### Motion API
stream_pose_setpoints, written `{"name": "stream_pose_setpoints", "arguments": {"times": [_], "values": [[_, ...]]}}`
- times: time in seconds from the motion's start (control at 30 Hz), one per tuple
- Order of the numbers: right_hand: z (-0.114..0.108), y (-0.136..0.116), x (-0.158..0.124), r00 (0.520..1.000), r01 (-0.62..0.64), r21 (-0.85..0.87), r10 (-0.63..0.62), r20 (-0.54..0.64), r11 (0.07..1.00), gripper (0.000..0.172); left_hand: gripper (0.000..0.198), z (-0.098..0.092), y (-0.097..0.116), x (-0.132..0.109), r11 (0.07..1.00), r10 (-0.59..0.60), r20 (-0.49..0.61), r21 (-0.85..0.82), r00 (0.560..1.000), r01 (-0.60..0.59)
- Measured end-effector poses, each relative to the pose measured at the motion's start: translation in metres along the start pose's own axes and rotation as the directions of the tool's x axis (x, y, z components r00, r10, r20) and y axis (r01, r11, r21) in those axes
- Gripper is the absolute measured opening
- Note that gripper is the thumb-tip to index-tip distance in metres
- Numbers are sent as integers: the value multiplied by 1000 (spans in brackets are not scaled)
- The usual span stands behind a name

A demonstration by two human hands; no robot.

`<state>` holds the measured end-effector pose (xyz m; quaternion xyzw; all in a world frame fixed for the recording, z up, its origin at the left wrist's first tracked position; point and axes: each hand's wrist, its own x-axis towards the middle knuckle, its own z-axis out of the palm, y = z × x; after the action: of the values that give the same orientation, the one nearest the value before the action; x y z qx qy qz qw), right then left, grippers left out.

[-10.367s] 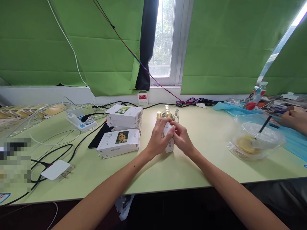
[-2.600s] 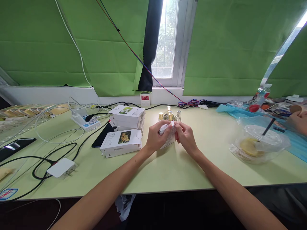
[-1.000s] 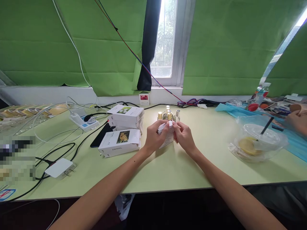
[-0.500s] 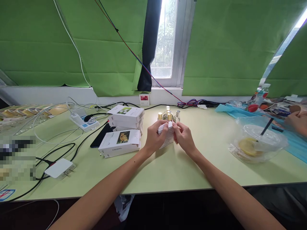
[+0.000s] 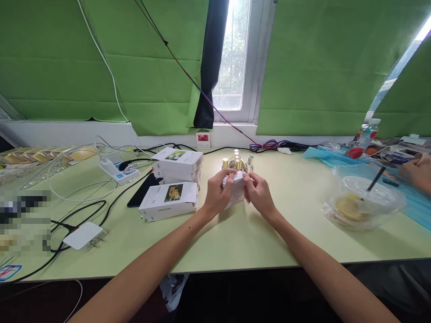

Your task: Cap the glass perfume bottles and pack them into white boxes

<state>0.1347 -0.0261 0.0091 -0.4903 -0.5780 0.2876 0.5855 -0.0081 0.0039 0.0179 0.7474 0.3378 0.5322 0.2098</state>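
Observation:
Between my two hands a small white box (image 5: pixel 236 192) with fine print on its side stands upright at the middle of the table. My left hand (image 5: pixel 218 190) grips its left side, fingers around the far face and thumb near the top edge. Closed at the box's upper right corner, my right hand (image 5: pixel 258 192) pinches it with thumb and fingers. Just behind the box stand several small glass bottles with gold and silver caps (image 5: pixel 238 162), partly hidden by my hands. To the left lie a white box with a yellow flower picture (image 5: pixel 168 199) and a stack of similar white boxes (image 5: pixel 178 163).
A black phone (image 5: pixel 143 192) lies beside the boxes. Farther left are a power strip (image 5: pixel 117 170), tangled cables and a white charger (image 5: pixel 82 235). On the right stand a lidded drink cup in a plastic bag (image 5: pixel 362 202), a blue sheet (image 5: pixel 415 202) and another person's hand (image 5: pixel 417 172).
My hands keep hold of the white box in nearly the same place. The thumb and fingers shift slightly at its top edge. The other person's hand at the right has moved a little.

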Motion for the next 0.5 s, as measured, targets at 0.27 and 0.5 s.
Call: {"name": "stream_pose_setpoints", "arguments": {"times": [0.27,0.5], "values": [[0,-1,-1,1000,6,-19,-6,-2,1000,45,26,1,0,0,1000,12,-6,18,1000,-11],[0,-1,-1,1000,2,-45,-2,-2,999,46,25,0,0,1,999,22,-15,34,1000,-22]]}}
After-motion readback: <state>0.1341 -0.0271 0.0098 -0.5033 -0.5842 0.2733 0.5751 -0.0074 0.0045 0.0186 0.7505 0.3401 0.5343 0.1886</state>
